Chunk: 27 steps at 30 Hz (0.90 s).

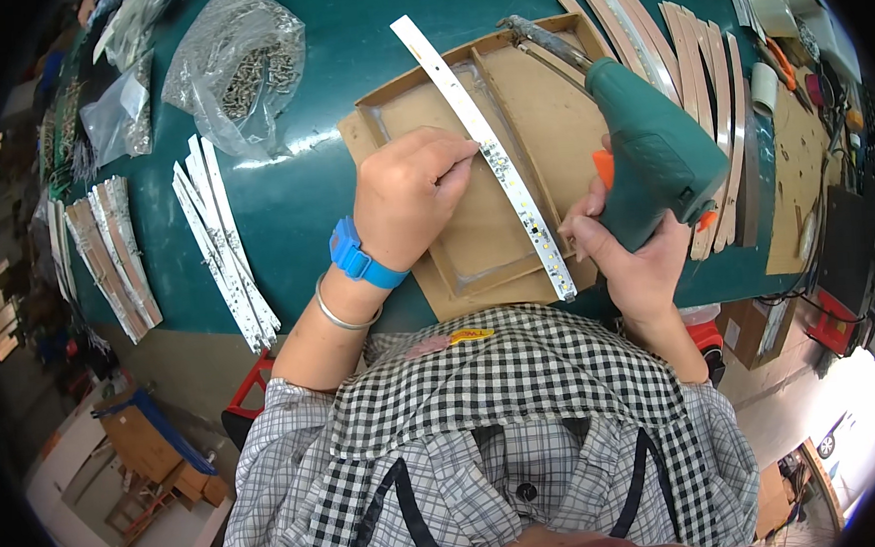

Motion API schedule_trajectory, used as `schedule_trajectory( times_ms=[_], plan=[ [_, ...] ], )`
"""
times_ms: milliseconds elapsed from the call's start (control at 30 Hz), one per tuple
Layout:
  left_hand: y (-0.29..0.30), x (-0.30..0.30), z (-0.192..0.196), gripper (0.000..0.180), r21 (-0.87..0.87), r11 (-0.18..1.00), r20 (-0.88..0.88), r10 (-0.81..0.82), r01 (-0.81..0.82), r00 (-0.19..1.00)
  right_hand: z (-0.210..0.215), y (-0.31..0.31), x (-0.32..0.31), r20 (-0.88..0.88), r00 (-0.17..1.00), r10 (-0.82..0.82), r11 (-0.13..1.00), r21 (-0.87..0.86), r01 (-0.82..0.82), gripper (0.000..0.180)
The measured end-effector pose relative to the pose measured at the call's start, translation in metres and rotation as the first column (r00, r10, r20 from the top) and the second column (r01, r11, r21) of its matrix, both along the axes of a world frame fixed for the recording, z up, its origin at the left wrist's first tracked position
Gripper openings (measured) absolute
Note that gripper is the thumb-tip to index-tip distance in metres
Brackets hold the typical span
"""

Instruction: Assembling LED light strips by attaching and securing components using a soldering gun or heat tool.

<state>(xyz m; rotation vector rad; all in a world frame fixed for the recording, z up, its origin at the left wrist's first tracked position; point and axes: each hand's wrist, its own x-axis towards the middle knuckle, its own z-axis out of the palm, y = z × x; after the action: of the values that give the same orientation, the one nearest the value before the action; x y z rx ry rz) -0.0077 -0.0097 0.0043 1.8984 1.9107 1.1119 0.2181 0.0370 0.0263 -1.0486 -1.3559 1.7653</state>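
Note:
A long white LED circuit board lies slantwise across a shallow cardboard tray. At the board's left edge, my left hand has thumb and forefinger pinched together. Whether they grip the edge or a tiny part is hidden. My right hand is wrapped round the handle of a green pistol-shaped soldering gun with an orange trigger. Its metal barrel points to the upper left, with the tip over the tray's far rim. A thin tube runs beside the barrel. The right fingertips come close to the board's right edge.
A clear plastic bag of small metal parts lies at far left. White board strips and brownish strips lie left on the green table. More strips are stacked right, beside a white roll and orange-handled tool.

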Motion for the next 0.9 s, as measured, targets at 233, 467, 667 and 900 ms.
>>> schedule_trajectory(
  times_ms=[233,467,667,900],
  plan=[
    [-0.001,0.0,-0.008,0.017,0.096,0.995,-0.047,-0.022,0.027,0.999,0.017,-0.002,0.028,-0.082,0.994,-0.073,0.997,-0.016,0.072,0.073],
    [-0.003,0.0,-0.013,0.015,0.126,0.992,0.012,0.006,-0.008,1.0,0.013,-0.006,0.065,0.003,1.0,-0.003,1.0,-0.008,0.003,0.071],
    [-0.004,0.0,-0.012,0.014,0.118,0.993,0.032,0.018,-0.021,0.999,0.013,-0.004,0.073,0.049,0.995,0.088,0.989,-0.123,-0.082,0.063],
    [-0.003,-0.001,-0.014,0.014,0.119,0.993,0.032,0.012,-0.016,0.999,0.015,0.0,0.074,0.059,0.989,0.138,0.986,-0.099,-0.131,0.059]
  ],
)
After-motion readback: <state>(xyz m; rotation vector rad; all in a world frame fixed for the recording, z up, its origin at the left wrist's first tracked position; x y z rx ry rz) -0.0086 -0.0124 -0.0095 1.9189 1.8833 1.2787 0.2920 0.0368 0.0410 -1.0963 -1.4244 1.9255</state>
